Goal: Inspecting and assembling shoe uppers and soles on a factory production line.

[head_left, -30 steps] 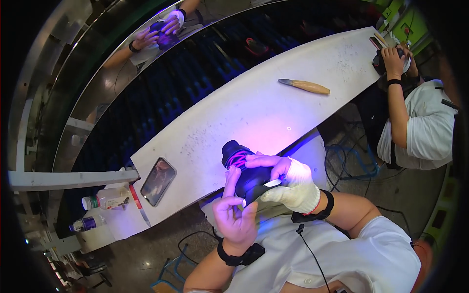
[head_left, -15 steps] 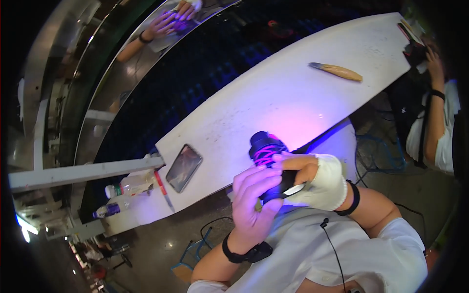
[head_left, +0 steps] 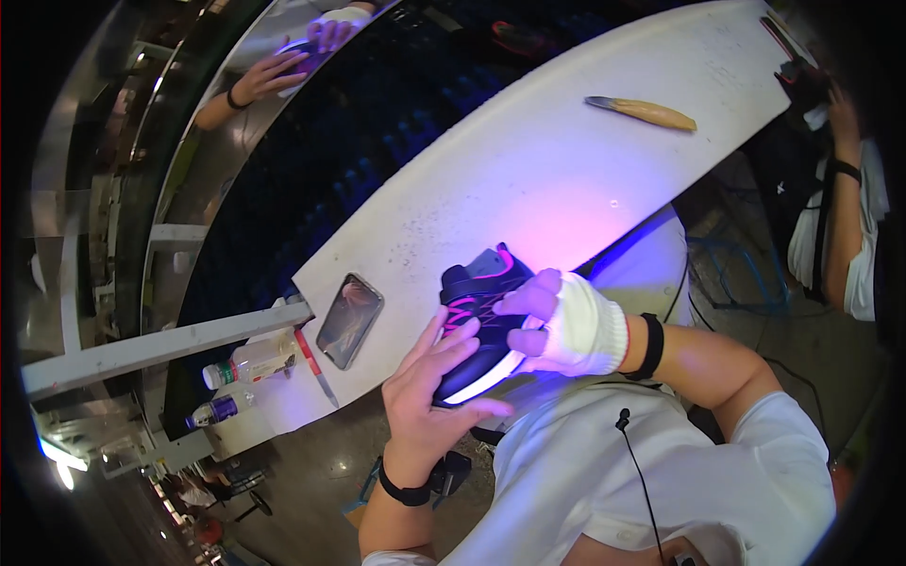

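Between my two hands is a black sneaker point(head_left: 483, 351) with pink lacing and a white sole, lit violet and pink over the table's near edge. My bare left hand point(head_left: 429, 377) is closed around its toe end, with the thumb under the white sole and the fingers over the upper. My right hand point(head_left: 566, 325), in a white glove that leaves the fingertips bare, grips the shoe's other side along the sole. The sneaker's ankle opening points away from me. Part of its side is hidden by the right fingers.
On the white table point(head_left: 425, 226) lie a phone point(head_left: 350, 321), a red-handled knife point(head_left: 316, 368) and a wooden-handled brush point(head_left: 646, 113). Two plastic bottles point(head_left: 250, 363) point(head_left: 215, 409) stand by a metal bar point(head_left: 170, 349) at left. Co-workers' hands show at far left point(head_left: 269, 75) and right point(head_left: 843, 123).
The sneaker has been turned, so its side and white sole now show. It moved slightly left. My left hand shifted left and down, and the right fingers spread along its side.
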Motion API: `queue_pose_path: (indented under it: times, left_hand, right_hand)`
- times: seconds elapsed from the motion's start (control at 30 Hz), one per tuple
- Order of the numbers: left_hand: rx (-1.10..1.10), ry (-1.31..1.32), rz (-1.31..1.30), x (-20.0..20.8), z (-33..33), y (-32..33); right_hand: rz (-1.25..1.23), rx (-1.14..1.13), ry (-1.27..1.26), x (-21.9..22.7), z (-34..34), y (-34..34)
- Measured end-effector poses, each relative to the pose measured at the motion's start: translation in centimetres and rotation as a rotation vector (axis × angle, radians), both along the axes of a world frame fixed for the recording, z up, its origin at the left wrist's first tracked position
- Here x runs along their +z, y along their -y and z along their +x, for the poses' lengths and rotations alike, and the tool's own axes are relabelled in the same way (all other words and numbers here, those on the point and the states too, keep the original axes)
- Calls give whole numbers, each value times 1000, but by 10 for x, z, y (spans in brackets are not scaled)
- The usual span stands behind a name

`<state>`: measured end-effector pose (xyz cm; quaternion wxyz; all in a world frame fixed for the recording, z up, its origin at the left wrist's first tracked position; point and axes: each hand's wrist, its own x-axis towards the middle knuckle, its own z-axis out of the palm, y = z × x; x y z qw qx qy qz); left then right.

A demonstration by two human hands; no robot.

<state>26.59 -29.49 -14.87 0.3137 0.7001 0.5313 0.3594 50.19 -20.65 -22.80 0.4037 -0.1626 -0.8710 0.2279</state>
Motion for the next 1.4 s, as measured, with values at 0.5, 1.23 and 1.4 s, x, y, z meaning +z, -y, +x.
queue_pose_path:
  times: [0.5, 1.23, 1.4]
  left_hand:
    - [72, 122, -54, -24, -19, 21]
    - [-4, -74, 73, -12, 36, -6]
    - [124, 114, 170, -66, 88, -1]
  right_hand:
    - [-54, 67, -26, -20, -16, -16]
    - [-290, -149, -349, 2, 29, 2]
    - [-405, 27, -180, 45, 56, -7]
